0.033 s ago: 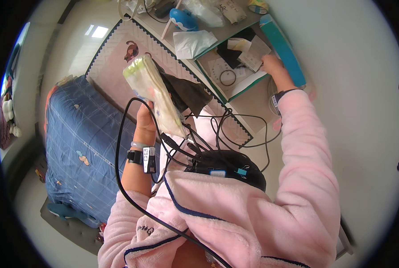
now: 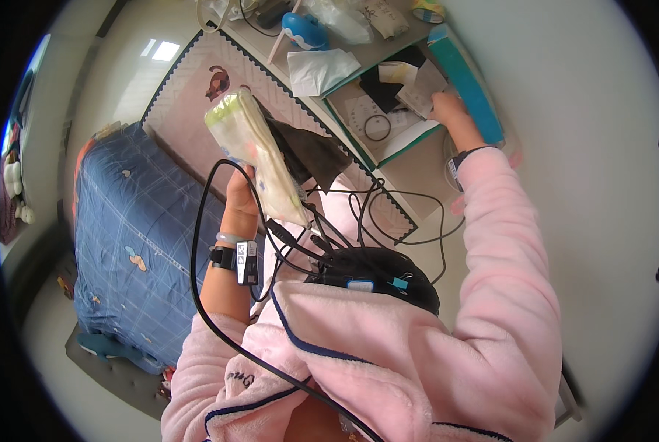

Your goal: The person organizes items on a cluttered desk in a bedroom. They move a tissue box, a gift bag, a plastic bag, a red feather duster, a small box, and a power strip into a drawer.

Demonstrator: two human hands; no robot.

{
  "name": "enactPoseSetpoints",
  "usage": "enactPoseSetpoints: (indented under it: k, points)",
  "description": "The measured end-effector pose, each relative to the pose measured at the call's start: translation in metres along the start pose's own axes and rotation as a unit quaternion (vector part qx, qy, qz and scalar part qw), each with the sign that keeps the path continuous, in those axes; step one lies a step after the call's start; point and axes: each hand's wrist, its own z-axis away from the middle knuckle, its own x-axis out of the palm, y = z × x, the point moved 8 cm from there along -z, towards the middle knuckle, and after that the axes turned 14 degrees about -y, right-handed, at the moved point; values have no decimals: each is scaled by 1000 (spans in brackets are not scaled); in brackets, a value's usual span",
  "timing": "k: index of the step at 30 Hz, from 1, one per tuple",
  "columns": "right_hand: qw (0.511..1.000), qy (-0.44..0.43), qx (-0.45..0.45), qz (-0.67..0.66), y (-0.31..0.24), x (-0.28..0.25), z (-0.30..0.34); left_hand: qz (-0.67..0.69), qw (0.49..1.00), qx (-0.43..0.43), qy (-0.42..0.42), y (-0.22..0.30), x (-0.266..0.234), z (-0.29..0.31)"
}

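Well, my left hand (image 2: 239,190): closed on a long plastic-wrapped packet (image 2: 252,147), thumb along its near side.
Packet: raised in front of me, pale with a yellow-green end, tilted so that end points up and to the left.
Dark sheet (image 2: 311,151): right beside the packet, spreading out to its right; I cannot tell whether my fingers hold it too.
My right hand (image 2: 449,110): stretched out to the open box (image 2: 409,140), fingers curled at the edge of a pale grey piece (image 2: 422,90); I cannot tell whether they are gripping it.
In the box: a black piece (image 2: 378,91) left of the grey one, and a thin dark ring (image 2: 377,128) lying nearer me.
Box side: a teal panel (image 2: 466,85) stands along the right, close to my wrist.
Just beyond the box, to the left: a crumpled white sheet (image 2: 321,72), with a blue rounded object (image 2: 305,31) past it.
My lap: a black bag (image 2: 377,265) wearing a teal clip (image 2: 400,283).
Cable (image 2: 194,258): black, looping around my left forearm and across my pink robe (image 2: 503,236).
Over to my left: a blue checked cover (image 2: 130,250).
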Motion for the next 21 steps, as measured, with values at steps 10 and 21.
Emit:
enactPoseSetpoints:
  k: [10,21]
  points:
    - [668,16,-92,-738,44,-33,-6,22,1000,12,-1,-9,-14,4]
    - [582,-2,-160,-797,35,-51,49,43,999,9,6,-7,-2,4]
